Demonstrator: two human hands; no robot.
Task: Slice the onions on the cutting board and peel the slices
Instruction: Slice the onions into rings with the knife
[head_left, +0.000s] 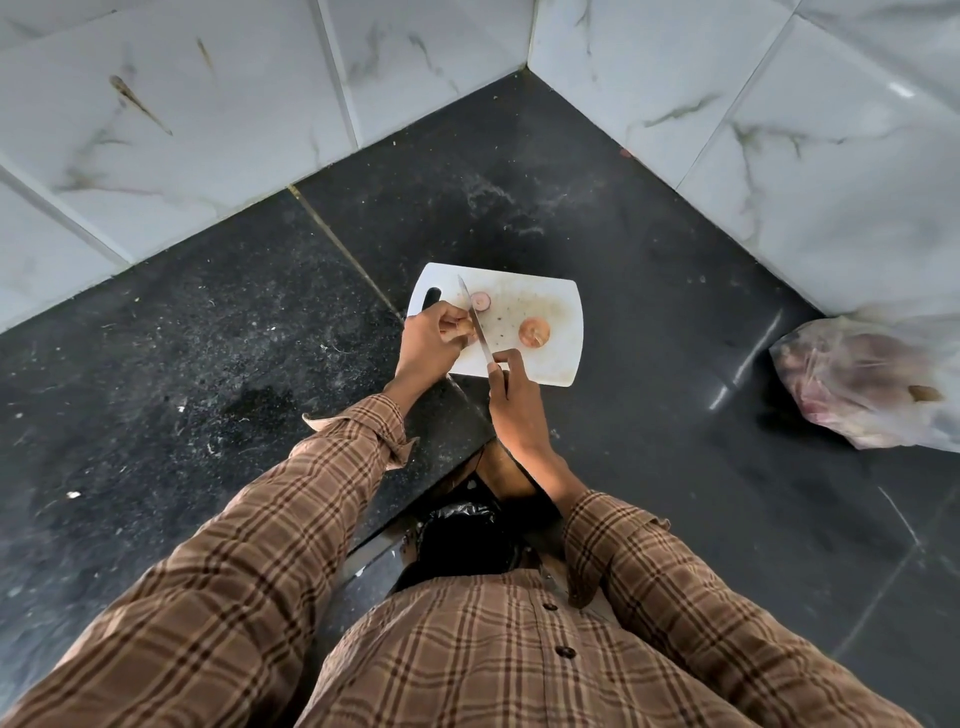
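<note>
Two hands on cutting board (558, 332): left hand (431, 345) fingers pinch onion (466, 328) at left end; right hand (514, 400) grips knife (475, 325), blade just right of fingers, running away from person.

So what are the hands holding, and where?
The right hand holds the knife by its handle, blade over the cutting board. The left hand pinches an onion piece at its edge, mostly hidden by fingers.
</note>
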